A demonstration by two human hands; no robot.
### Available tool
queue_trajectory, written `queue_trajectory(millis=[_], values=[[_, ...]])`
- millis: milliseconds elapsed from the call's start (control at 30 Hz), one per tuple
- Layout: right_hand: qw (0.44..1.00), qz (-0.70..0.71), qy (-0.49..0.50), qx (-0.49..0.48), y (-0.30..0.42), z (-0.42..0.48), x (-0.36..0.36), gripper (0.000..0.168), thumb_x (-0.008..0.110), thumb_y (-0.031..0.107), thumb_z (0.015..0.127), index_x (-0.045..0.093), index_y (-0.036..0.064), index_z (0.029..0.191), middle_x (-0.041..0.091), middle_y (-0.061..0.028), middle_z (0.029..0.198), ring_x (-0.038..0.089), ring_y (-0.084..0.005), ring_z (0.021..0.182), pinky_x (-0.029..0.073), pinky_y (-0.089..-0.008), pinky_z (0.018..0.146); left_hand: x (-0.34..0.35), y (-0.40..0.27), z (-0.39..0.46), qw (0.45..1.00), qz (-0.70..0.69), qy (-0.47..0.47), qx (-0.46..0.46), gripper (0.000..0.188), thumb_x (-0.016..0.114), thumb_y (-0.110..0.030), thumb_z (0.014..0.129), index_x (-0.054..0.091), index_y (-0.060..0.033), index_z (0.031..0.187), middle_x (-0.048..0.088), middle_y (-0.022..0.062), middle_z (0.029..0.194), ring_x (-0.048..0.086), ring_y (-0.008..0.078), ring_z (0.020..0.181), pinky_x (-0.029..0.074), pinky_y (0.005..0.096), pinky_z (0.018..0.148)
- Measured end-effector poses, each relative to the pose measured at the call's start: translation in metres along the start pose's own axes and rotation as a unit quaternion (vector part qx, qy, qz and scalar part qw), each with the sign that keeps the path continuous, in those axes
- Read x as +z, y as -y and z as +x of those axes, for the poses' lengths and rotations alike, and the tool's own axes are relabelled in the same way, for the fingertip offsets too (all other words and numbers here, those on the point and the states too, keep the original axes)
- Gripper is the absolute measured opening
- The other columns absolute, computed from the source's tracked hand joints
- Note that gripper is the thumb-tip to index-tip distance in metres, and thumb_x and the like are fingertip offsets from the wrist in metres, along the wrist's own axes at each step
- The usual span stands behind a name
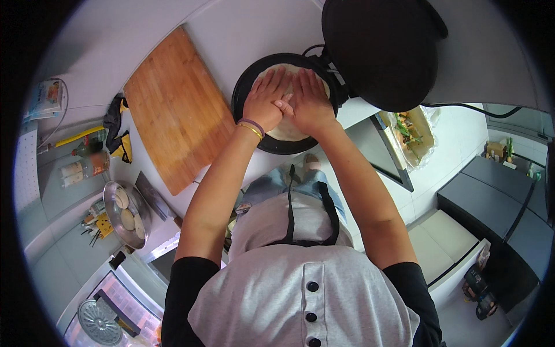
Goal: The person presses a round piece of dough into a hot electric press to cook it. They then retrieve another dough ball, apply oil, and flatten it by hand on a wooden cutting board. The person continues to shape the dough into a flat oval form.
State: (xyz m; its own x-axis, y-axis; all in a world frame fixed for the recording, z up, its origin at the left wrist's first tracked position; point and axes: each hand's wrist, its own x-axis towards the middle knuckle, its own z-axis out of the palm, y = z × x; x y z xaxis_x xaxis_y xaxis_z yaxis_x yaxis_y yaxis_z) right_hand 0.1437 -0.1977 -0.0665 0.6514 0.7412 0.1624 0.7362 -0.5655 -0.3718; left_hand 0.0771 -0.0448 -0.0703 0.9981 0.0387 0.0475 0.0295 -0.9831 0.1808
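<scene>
A flat round of pale dough [291, 130] lies in a round black electric griddle pan [243, 84], its black lid [381, 52] raised at the upper right. My left hand [268, 97] rests palm down on the dough, fingers pointing away from me; a purple band and a gold-coloured bracelet circle that wrist. Beside it, my right hand [311, 97] lies flat on the same dough, and the two thumbs cross near the middle. Neither hand grips anything.
Left of the pan is a wooden board [177, 104]. Beyond it are a cleaver [154, 197], a metal bowl with several dough pieces [108, 204] and plastic bottles [84, 169]. A lined bin with vegetable scraps [425, 152] stands at right; black cable [477, 110] runs behind.
</scene>
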Motion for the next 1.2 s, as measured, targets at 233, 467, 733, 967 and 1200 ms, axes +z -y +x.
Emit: queue_trajectory(millis=[233, 467, 733, 967, 1200], values=[[0.998, 0.021, 0.049, 0.029, 0.002, 0.002, -0.014, 0.089, 0.041, 0.066, 0.097, 0.036, -0.006, 0.15, 0.028, -0.0282, 0.159, 0.022, -0.0441, 0.15, 0.022, -0.0529, 0.12, -0.004, -0.006, -0.003, 0.999, 0.01, -0.014, -0.038, 0.057, 0.045, -0.039, 0.101, 0.038, -0.0198, 0.154, 0.029, 0.0034, 0.164, 0.025, 0.0247, 0.152, 0.019, 0.0417, 0.123], [0.999, -0.028, -0.004, 0.016, 0.002, -0.004, -0.003, 0.096, 0.044, 0.072, 0.092, 0.04, -0.007, 0.147, 0.033, -0.0287, 0.156, 0.025, -0.0452, 0.148, 0.021, -0.0521, 0.121, -0.007, -0.007, -0.011, 0.999, 0.022, -0.03, -0.038, 0.064, 0.046, -0.045, 0.1, 0.034, -0.0186, 0.157, 0.023, 0.003, 0.167, 0.019, 0.0246, 0.154, 0.014, 0.0417, 0.125], [0.993, 0.1, -0.053, -0.042, 0.023, -0.016, -0.092, 0.082, 0.051, 0.058, 0.095, 0.043, -0.005, 0.147, 0.036, -0.0247, 0.157, 0.033, -0.0409, 0.146, 0.024, -0.051, 0.12, -0.012, -0.01, -0.022, 0.999, -0.009, -0.029, -0.032, 0.071, 0.048, -0.051, 0.099, 0.028, -0.0183, 0.159, 0.02, 0.0091, 0.167, 0.022, 0.0295, 0.153, 0.016, 0.0454, 0.124], [0.924, 0.051, -0.375, 0.049, -0.029, -0.047, -0.253, 0.032, 0.051, 0.028, 0.107, 0.067, 0.008, 0.124, 0.069, -0.0122, 0.125, 0.067, -0.0232, 0.111, 0.055, -0.0371, 0.093, -0.093, -0.035, -0.043, 0.523, -0.829, -0.078, -0.181, 0.073, 0.03, -0.062, 0.103, 0.019, -0.0201, 0.162, 0.016, 0.0099, 0.168, 0.018, 0.0306, 0.154, 0.014, 0.0454, 0.123], [0.963, -0.111, -0.233, 0.075, -0.059, -0.011, -0.282, 0.036, 0.048, 0.024, 0.105, 0.059, 0.011, 0.136, 0.068, -0.0209, 0.122, 0.066, -0.0376, 0.111, 0.054, -0.0454, 0.087, -0.143, -0.052, -0.069, 0.176, -0.974, -0.131, -0.047, 0.082, 0.016, -0.07, 0.099, 0.024, -0.0159, 0.16, 0.02, 0.0067, 0.167, 0.018, 0.0298, 0.153, 0.013, 0.0499, 0.125]])
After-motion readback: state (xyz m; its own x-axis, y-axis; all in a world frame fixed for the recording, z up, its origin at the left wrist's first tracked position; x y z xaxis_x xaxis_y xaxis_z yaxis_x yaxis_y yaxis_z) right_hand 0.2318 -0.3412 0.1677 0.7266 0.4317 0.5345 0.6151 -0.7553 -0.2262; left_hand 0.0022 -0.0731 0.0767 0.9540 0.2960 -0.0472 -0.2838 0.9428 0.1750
